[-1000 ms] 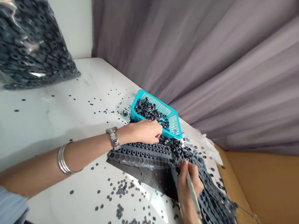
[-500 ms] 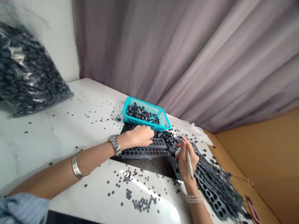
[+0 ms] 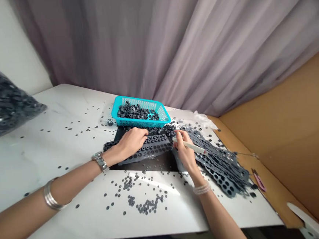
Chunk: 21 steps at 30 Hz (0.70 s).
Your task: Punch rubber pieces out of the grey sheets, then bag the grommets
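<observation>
My left hand (image 3: 132, 140), a metal watch at its wrist, reaches over a black foam sheet with rows of round holes and rings (image 3: 157, 149). Its fingers are curled together at the sheet's far edge; what they pinch, if anything, is hidden. My right hand (image 3: 186, 155) is closed around a slim white pen-like tool (image 3: 193, 146), slanting back to a reddish end. Those fingers are by the sheet's right end, near a heap of small black rings (image 3: 169, 129). Beneath the sheet lies a dark board (image 3: 163, 164).
Behind my hands stands a turquoise basket (image 3: 163, 114) with black rings inside. Punched black strips (image 3: 221, 166) are piled at right, near a pink-handled cutter (image 3: 259, 181). Small discs (image 3: 146, 206) litter the white table (image 3: 82, 228). A bulging clear bag (image 3: 3, 102) stands at left.
The view has shifted, so the bag sits further left and the basket lower left. My right hand has tilted the white tool from nearly upright to slanting. My left hand stays curled at the sheet.
</observation>
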{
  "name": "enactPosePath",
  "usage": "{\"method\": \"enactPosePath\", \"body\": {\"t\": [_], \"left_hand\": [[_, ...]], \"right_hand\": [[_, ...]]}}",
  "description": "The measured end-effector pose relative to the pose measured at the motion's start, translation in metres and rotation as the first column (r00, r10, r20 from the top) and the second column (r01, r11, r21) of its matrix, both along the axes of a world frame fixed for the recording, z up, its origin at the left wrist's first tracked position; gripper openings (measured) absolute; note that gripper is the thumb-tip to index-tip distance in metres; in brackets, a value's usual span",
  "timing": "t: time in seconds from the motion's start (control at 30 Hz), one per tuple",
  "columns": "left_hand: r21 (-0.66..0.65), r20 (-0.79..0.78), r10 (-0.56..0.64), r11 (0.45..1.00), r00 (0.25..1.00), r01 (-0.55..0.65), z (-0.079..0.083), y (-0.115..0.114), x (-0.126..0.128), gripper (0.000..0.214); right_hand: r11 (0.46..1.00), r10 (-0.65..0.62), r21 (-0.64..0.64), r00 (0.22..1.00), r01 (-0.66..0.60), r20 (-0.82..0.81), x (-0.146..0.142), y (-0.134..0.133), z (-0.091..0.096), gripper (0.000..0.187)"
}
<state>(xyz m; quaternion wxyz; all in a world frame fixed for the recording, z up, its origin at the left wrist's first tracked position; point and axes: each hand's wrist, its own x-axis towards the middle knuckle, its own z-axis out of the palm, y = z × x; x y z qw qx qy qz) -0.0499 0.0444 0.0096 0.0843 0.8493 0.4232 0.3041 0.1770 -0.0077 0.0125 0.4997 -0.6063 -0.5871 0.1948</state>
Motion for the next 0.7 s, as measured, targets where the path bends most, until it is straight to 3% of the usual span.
{"method": "enactPosePath", "body": {"t": [0.17,0.3,0.43,0.6,0.7], "left_hand": [[0.095,0.147,0.162,0.980,0.976,-0.177,0.008,-0.006,0.001,0.031],[0.118,0.263,0.070,0.987,0.962,-0.104,0.010,-0.015,0.008,0.036],[0.089,0.391,0.011,0.995,0.920,-0.049,0.011,-0.023,0.018,0.040],[0.014,0.471,0.066,0.997,0.880,-0.082,0.017,-0.029,0.021,0.039],[-0.027,0.466,0.099,0.995,0.879,-0.097,0.018,-0.028,0.020,0.039]], "right_hand": [[0.991,-0.085,0.105,0.996,0.087,-0.021,-0.003,-0.004,0.001,0.034],[0.989,-0.018,0.147,1.000,0.017,0.006,-0.006,-0.002,0.001,0.030],[0.996,0.067,0.074,0.976,-0.053,-0.208,-0.009,0.003,-0.002,0.035],[0.993,0.109,0.091,0.867,-0.074,-0.487,-0.009,0.001,-0.002,0.042],[0.986,0.166,0.087,0.812,-0.141,-0.560,-0.010,-0.001,-0.001,0.048]]}}
